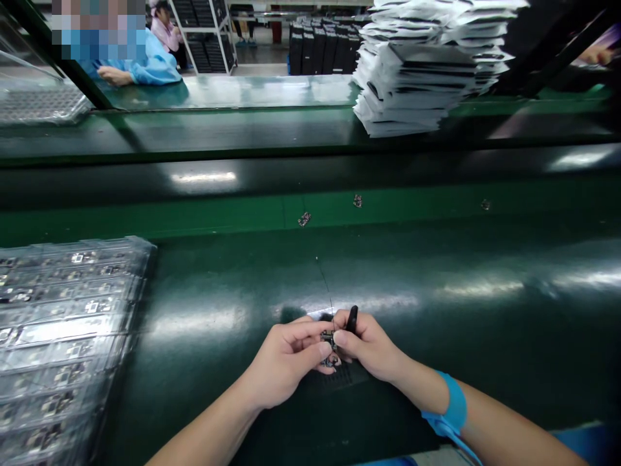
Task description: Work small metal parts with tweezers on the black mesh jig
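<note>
My left hand (286, 356) is closed on a small circuit board (330, 360), pinched between thumb and fingers above the green bench. The thumb and forefinger of my right hand (363, 343) meet at the board's upper right edge. A short black rod-like tool (352, 318) with a rounded end sticks up out of the right hand; its lower part is hidden by the fingers. From the board a thin dark wire (325, 279) runs away from me, ending in a tiny bright tip. Whether the right fingertips also grip the wire cannot be made out.
Stacked clear trays (72, 330) of circuit boards stand at left. Loose boards lie on the green strip (218, 220) beyond the bench, one board (304, 219) near its middle. A tall stack of white packets (412, 90) stands farther back. A person in a blue sleeve (155, 61) sits opposite.
</note>
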### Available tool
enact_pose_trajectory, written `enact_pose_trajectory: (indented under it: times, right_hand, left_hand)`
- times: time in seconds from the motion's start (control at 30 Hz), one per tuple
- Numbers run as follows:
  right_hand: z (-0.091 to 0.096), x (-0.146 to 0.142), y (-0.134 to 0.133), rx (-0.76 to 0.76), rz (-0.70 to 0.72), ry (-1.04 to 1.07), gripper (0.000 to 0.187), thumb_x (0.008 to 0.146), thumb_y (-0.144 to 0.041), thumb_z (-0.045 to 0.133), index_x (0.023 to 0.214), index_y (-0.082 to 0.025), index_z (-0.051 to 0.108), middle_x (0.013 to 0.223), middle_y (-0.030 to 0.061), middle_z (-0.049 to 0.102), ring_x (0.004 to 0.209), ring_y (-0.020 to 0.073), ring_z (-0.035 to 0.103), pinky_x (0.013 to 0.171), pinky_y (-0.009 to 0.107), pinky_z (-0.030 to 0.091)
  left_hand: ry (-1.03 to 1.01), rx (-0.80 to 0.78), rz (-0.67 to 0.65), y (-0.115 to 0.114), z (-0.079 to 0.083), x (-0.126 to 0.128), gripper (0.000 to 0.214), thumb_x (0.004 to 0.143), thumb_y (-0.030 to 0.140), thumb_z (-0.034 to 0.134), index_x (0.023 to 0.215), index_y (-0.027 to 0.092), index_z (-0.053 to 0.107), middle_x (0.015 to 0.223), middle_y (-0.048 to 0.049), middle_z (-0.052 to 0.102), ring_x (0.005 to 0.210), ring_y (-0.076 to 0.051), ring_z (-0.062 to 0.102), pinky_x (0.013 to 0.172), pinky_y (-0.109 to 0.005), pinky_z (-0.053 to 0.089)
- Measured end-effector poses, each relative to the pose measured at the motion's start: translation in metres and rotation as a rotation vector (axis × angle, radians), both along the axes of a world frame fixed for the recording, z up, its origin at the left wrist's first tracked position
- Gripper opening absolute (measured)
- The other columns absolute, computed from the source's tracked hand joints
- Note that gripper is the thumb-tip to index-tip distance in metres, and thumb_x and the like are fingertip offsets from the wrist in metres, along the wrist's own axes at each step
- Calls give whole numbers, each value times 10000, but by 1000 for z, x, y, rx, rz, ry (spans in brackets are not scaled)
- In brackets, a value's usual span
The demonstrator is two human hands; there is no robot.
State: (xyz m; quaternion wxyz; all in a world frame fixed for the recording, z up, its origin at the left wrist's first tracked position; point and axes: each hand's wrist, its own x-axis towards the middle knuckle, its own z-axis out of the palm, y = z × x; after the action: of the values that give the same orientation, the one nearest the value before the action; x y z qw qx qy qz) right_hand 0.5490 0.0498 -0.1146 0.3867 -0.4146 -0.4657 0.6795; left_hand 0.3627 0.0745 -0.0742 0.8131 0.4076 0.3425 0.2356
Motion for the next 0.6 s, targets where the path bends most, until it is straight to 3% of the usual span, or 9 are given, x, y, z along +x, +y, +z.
enact_pose_trajectory:
  times: [0.13, 0.33, 0.47, 0.6]
  right_hand:
    - [2, 0, -1, 150, -48, -101, 324, 916, -453, 519, 734, -186, 512, 548, -48, 474, 476, 100, 422, 485, 229, 355]
    - [9, -2, -4, 417, -111, -377, 246, 942, -242, 455, 710, -191, 519, 617, -26, 528, 544, 114, 497, 565, 242, 398]
    - [9, -4, -6, 444, -137, -377, 221, 940, -217, 449, 727, -196, 504, 635, -26, 533, 545, 111, 501, 549, 234, 394]
    - [5, 0, -6, 335, -125, -250, 230, 947, -317, 466, 780, -186, 555, 582, -41, 481, 504, 111, 446, 522, 246, 371]
  left_hand:
    - [56, 72, 16, -3, 0, 3, 281, 839, 268, 645, 1109, 218, 703, 874, -5, 513, 747, -116, 617, 733, -299, 579]
    - [50, 68, 131, -9, -7, 7, 464, 821, 230, 659, 1271, 251, 548, 808, 29, 503, 705, -97, 572, 701, -290, 571]
    - [10, 87, 135, -11, -9, 7, 441, 821, 216, 659, 1248, 246, 551, 806, 30, 503, 699, -93, 567, 697, -284, 567]
    - [9, 71, 155, -10, -7, 7, 436, 817, 219, 666, 1238, 239, 553, 801, 30, 508, 692, -94, 579, 695, -290, 571]
